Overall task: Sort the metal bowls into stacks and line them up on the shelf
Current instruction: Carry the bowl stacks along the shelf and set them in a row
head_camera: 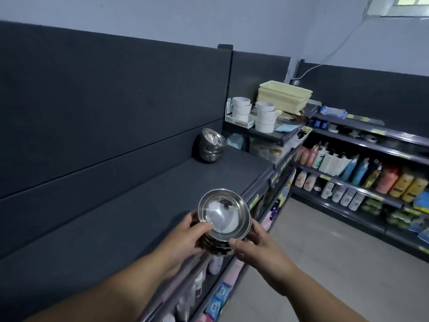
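A shop corner is shown, with a pale blue wall (162,17) above dark grey back panels (104,101) and a grey floor (325,263) at the right. A long dark shelf (144,196) is seen running from the near left to the far middle. More shelving at the far right is filled with bottles (348,168). A stack of cream baskets (284,96) and stacks of white tubs (265,117) are placed on a raised shelf beyond its far end. One stack of metal bowls (211,145) is set at the far end of the long shelf, close to the back panel, its top bowl tilted. A second stack of bowls (222,217) is held at the shelf's near front edge, tipped so that the inside of the top bowl is turned toward the camera; whether it rests on the edge cannot be told. It is gripped from both sides: the left hand (185,238) is curled round its left rim, and the right hand (257,247) is curled round its lower right side, thumb at the rim.
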